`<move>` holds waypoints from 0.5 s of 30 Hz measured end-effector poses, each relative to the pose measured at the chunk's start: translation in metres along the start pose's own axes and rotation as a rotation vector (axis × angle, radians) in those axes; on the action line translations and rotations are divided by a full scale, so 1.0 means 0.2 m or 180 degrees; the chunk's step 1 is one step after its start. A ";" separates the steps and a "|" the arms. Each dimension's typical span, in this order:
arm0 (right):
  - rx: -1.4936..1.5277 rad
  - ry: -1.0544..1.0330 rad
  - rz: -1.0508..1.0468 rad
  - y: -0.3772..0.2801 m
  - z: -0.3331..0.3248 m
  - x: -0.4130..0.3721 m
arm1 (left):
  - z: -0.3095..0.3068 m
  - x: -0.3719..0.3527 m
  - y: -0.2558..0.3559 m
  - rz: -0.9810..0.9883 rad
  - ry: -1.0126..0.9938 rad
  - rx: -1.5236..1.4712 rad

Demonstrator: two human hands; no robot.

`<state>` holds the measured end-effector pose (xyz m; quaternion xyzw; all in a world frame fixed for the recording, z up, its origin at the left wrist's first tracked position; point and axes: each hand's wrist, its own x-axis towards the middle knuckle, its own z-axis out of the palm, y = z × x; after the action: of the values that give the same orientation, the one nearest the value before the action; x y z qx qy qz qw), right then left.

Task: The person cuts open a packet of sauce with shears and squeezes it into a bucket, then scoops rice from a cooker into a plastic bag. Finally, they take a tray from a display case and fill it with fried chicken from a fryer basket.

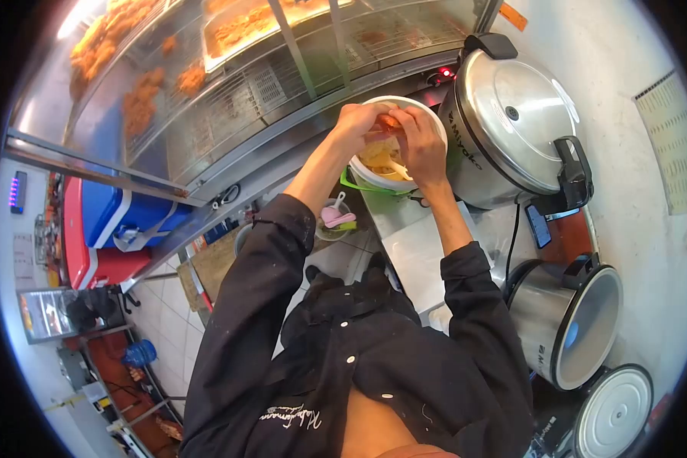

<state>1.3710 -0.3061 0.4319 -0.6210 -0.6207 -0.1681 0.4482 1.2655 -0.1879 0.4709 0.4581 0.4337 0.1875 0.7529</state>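
Observation:
A white bucket (363,172) stands at the counter's far edge. Inside it lies a yellow, crumbly-looking food (377,156) with a pale spoon-like handle (398,169) resting in it. Over the bucket's mouth, my left hand (359,126) and my right hand (424,146) meet at the fingertips. Both are closed on what looks like a small plastic bag (390,122), thin and partly see-through with an orange-red patch. My fingers hide much of it. A bright green strip or handle (359,184) shows below the bucket's rim.
A large steel rice cooker (515,114) with its lid down stands right of the bucket. Nearer are a steel pot lying on its side (588,328), a phone (538,227) and a cord. The glass display case (267,84) holds fried food. Below left, a knife (200,286) lies on a board.

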 end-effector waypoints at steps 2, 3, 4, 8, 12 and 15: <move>0.0034 -0.0090 0.0021 0.03 -0.01 0.01 | 0.01 0.03 -0.01 -0.0013 0.0039 0.0012; 0.0058 -0.0132 0.0075 0.05 -0.01 0.02 | 0.01 0.05 -0.02 -0.0025 0.0060 0.0082; 0.0053 -0.0164 0.0064 0.07 -0.01 0.02 | 0.02 0.08 -0.02 -0.0001 0.0004 0.0069; 0.0507 -0.0287 0.0703 0.14 -0.01 0.06 | -0.01 0.09 0.00 -0.0051 -0.0124 0.0132; 0.0710 -0.0381 0.0981 0.24 0.04 0.07 | -0.08 0.07 0.06 0.0330 0.0327 0.2091; 0.0665 -0.0494 0.1126 0.28 0.07 0.08 | -0.12 0.13 0.00 0.2296 0.0591 0.3119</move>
<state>1.4206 -0.2757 0.4175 -0.6814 -0.5488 0.0267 0.4835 1.2593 -0.1573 0.4538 0.8505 0.3509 0.2484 0.3030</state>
